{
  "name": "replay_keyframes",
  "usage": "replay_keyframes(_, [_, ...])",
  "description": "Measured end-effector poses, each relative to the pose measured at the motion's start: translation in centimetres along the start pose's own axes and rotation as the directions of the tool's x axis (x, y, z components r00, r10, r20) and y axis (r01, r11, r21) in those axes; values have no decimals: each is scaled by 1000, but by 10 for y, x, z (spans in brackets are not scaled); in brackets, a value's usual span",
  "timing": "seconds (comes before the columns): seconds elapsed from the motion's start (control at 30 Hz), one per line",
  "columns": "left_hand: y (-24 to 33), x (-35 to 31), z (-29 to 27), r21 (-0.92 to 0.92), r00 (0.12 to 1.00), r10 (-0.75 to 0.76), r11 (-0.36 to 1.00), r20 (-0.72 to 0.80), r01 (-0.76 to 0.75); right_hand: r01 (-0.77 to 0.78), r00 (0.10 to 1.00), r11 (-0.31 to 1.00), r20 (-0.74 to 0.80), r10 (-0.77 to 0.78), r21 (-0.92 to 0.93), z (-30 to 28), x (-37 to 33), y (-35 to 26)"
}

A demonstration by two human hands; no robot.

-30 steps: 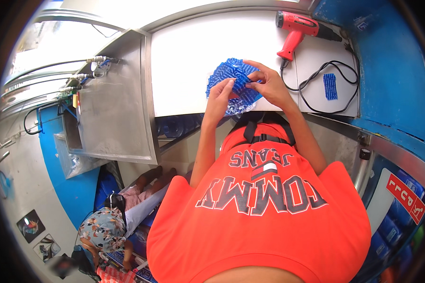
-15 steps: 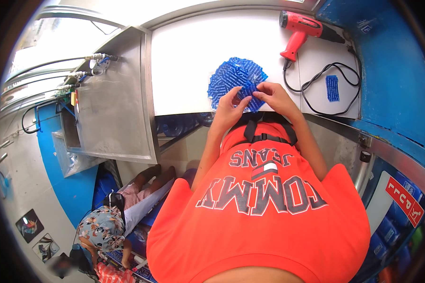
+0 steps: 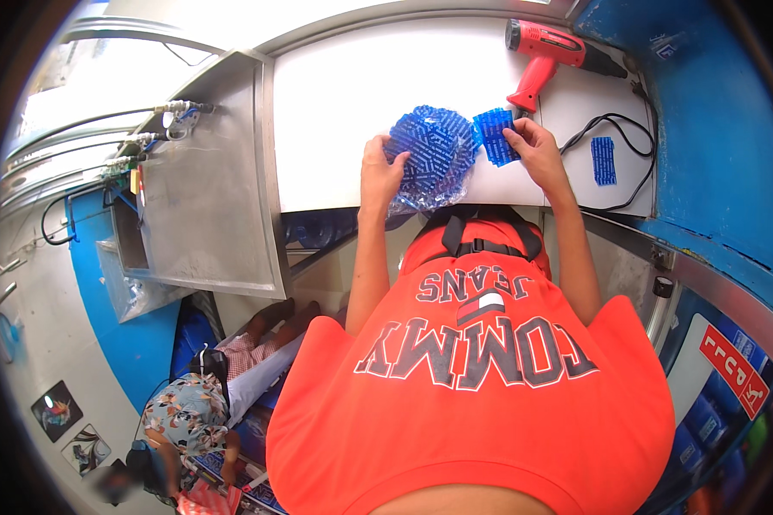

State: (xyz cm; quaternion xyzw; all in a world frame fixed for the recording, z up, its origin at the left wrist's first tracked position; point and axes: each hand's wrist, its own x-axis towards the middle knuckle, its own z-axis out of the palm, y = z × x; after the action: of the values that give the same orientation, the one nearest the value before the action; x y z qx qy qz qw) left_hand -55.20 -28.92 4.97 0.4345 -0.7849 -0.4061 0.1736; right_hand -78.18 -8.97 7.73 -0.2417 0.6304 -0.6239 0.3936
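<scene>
A clear plastic bag (image 3: 434,159) full of blue printed plastic strips lies near the front edge of the white counter. My left hand (image 3: 381,176) grips the bag's left side, thumb on top, with some fingers partly hidden. To the right of the bag, my right hand (image 3: 538,153) pinches a small fanned bunch of blue printed strips (image 3: 494,137) between thumb and fingers. Another flat blue printed strip stack (image 3: 604,161) lies apart on the counter, farther right.
A red heat gun (image 3: 545,56) lies at the counter's back right, its black cord (image 3: 605,120) looping beside the separate stack. Left of the white counter (image 3: 335,94) is a steel basin (image 3: 206,180). A blue wall (image 3: 713,129) bounds the right. Another person (image 3: 189,416) is at lower left.
My hands have moved apart: the right has drawn rightward with the bunch of blue strips, and the left has shifted to the bag's left side. The bag has turned slightly.
</scene>
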Motion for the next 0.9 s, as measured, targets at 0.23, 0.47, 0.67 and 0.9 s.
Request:
replay_keyframes(0.23, [16,-8,-17,-373,995,-72,927,-75,39,4,998,998,69,1,-70,16,1,-2])
replay_keyframes(0.47, [29,-19,-28,-881,880,49,60,472,469,22,976,984,211,-60,177,25,3,-30])
replay_keyframes(0.67, [66,-47,12,-816,817,-31,32,576,577,353,856,935,388,-341,44,66,7,-44])
replay_keyframes(0.9, [69,-56,4,-735,734,52,6,677,678,157,930,972,305,-205,175,59,12,-47])
